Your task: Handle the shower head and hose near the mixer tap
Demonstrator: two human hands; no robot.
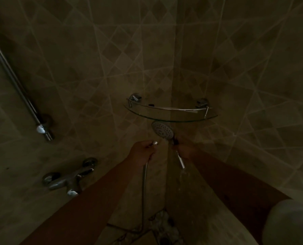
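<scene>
Left hand (143, 152) curled round end of metal shower hose (144, 188), white end fitting at fingertips. Right hand (184, 150) gripping handle of shower head (162, 129), face toward camera, just below glass corner shelf (170, 114). Hose end and handle apart. Mixer tap (68, 179) lower left; riser rail (16, 85) on left wall. Floor drain (164, 240) below.

Around your glass shelf (170, 114): beige-brown wall tiles (122, 55) in a diamond pattern with pale grout; below it, your silver-grey shower head (162, 130), chrome hose (144, 183) and chrome mixer tap (67, 179).
</scene>
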